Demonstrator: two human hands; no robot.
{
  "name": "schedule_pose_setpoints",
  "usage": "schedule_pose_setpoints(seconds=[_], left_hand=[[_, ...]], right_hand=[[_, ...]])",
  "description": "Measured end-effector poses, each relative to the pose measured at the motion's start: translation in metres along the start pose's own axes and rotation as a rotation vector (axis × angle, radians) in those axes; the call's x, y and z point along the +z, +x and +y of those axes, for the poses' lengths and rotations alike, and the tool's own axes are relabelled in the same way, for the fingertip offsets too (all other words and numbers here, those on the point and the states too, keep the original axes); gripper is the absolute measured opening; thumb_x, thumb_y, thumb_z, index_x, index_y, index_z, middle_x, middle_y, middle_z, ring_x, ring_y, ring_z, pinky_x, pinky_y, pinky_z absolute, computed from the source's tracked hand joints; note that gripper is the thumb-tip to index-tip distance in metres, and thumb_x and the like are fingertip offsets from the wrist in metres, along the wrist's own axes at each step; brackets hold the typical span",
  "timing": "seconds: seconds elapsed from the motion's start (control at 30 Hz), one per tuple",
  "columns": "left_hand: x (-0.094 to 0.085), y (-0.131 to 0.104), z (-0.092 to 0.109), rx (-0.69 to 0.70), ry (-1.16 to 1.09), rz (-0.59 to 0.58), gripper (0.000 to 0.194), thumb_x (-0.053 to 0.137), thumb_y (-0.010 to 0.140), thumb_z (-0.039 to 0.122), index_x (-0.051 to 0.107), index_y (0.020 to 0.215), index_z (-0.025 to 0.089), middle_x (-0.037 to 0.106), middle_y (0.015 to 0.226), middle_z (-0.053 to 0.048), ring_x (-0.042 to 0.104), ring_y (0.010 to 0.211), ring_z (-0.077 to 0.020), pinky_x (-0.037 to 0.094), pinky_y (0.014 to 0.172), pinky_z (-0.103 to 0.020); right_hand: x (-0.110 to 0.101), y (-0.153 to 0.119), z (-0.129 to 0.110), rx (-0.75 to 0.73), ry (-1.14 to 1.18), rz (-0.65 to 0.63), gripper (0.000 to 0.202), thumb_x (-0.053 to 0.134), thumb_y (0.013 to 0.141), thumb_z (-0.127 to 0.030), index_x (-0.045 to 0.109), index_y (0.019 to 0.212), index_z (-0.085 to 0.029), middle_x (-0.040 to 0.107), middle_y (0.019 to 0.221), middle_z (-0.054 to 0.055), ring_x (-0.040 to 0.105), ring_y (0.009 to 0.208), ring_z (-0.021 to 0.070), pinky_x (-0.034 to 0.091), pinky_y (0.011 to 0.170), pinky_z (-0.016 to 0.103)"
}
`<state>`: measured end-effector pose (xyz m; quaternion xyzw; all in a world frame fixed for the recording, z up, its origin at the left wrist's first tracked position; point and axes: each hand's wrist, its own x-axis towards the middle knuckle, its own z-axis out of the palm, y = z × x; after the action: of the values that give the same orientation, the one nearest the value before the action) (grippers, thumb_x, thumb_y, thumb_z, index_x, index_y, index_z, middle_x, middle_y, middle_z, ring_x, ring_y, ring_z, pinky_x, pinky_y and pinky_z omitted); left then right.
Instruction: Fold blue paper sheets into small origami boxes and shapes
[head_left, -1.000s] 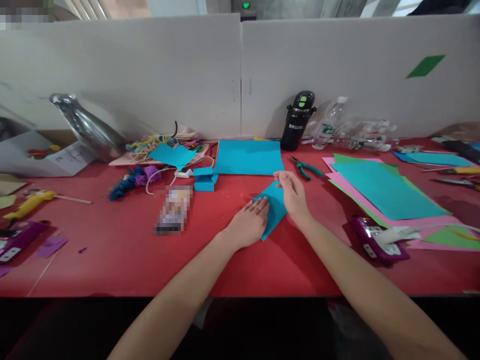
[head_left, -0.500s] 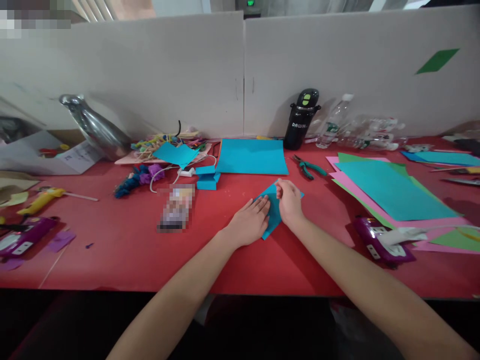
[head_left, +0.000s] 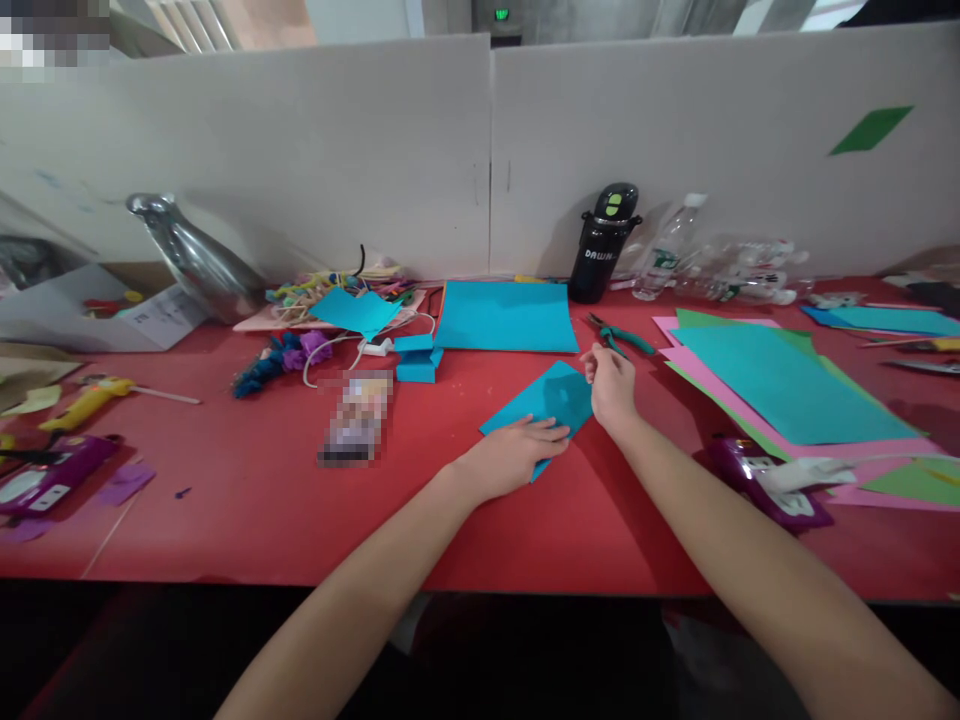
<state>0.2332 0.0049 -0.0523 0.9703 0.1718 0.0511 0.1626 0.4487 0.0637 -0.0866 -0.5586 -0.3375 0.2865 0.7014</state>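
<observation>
A sheet of blue paper (head_left: 531,398), apparently folded, lies at an angle on the red table in front of me. My left hand (head_left: 517,455) rests flat across its lower part with fingers stretched out, covering some of it. At the paper's right corner is my right hand (head_left: 613,388), its fingers curled in and nothing visible in them. It hides that corner, so I cannot tell whether it touches the paper. Behind the paper lies a larger blue sheet (head_left: 506,316). Pliers with teal handles (head_left: 626,338) lie just beyond my right hand.
A small folded blue paper piece (head_left: 418,360) and a blurred phone-like item (head_left: 356,418) lie to the left. Coloured sheets (head_left: 795,385) and a purple power strip (head_left: 772,485) are at right. A black bottle (head_left: 602,245) stands by the white partition (head_left: 337,150).
My right hand has moved right, to the paper's right corner. My left hand has slid slightly right and down, and more of the paper's upper left now shows.
</observation>
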Motion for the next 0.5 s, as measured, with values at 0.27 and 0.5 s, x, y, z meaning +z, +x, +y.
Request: schedule_pose_setpoints(seconds=[0.27,0.5], left_hand=[[-0.011,0.001,0.004,0.004,-0.059,-0.078,0.048,0.045,0.089,-0.003,0.065,0.127,0.02,0.049,0.151,-0.007,0.037,0.146,-0.0244,0.026,0.122,-0.051],[-0.014,-0.001,0.005,0.001,-0.129,-0.035,0.043,0.044,0.091,-0.001,0.067,0.121,0.018,0.053,0.149,-0.009,0.04,0.144,-0.025,0.026,0.121,-0.054]], right_hand=[[-0.004,0.005,-0.001,-0.04,-0.106,-0.051,0.031,0.057,0.084,-0.043,0.061,0.063,-0.021,0.052,0.058,-0.002,0.046,0.055,0.0133,0.035,0.053,0.028],[0.017,-0.049,-0.023,-0.054,-0.133,-0.251,0.024,0.064,0.081,-0.045,0.068,0.076,-0.022,0.065,0.073,0.001,0.06,0.074,0.0193,0.047,0.071,0.032]])
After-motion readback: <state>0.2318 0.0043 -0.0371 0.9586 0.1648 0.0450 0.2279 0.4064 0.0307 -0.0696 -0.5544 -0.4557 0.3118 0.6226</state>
